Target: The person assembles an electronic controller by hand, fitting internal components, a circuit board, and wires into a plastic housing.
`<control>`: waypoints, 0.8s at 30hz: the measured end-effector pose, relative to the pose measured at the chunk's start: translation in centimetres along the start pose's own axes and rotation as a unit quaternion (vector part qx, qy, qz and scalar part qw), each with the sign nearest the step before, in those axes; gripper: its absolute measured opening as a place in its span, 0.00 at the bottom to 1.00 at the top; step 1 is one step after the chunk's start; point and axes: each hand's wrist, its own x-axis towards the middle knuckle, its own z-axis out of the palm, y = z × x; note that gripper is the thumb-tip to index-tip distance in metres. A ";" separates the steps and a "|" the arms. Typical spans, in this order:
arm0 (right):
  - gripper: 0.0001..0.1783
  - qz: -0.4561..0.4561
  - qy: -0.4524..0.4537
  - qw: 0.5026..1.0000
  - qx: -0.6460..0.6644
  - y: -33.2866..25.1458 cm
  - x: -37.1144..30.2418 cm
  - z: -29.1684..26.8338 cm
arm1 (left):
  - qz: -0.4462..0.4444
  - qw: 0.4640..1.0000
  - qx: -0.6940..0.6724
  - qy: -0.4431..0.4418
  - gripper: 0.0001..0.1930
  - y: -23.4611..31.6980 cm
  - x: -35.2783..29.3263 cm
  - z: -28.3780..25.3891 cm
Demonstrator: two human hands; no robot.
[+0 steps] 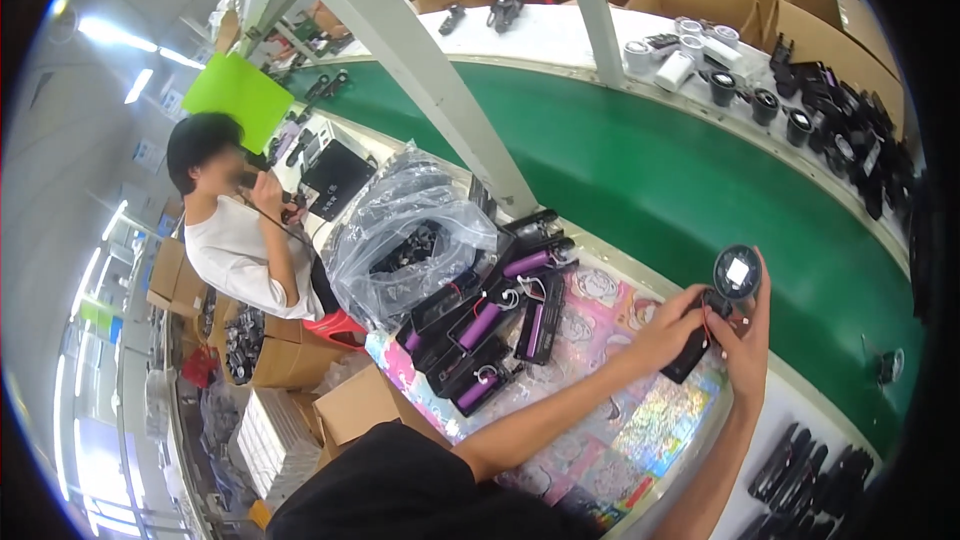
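Toward four o'clock, the left hand and right hand hold a black, round-headed gadget in their fingers; it looks light, hard and breakable; probably best gripped by its handle.

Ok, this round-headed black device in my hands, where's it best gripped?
Probably by the straight black handle, from the left with your left hand: it slants down below that hand, looking narrow enough to wrap. The round head seems too broad, its face turned toward you.
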 end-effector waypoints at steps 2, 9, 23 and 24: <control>0.47 0.001 -0.009 1.000 0.018 0.5 0.2 -0.6 | -0.002 1.000 0.020 0.005 0.18 -0.2 0.1 0.3; 0.48 -0.003 -0.026 1.000 -0.001 0.4 0.3 -1.1 | 0.011 0.994 0.108 0.032 0.17 1.2 -0.9 0.9; 0.47 -0.023 -0.012 0.999 -0.027 0.2 -0.2 -1.1 | 0.044 0.989 0.143 0.023 0.17 0.6 -1.2 0.5; 0.47 -0.027 -0.016 0.999 -0.017 0.5 -0.2 -1.2 | 0.051 0.989 0.139 0.023 0.18 0.5 -1.1 0.5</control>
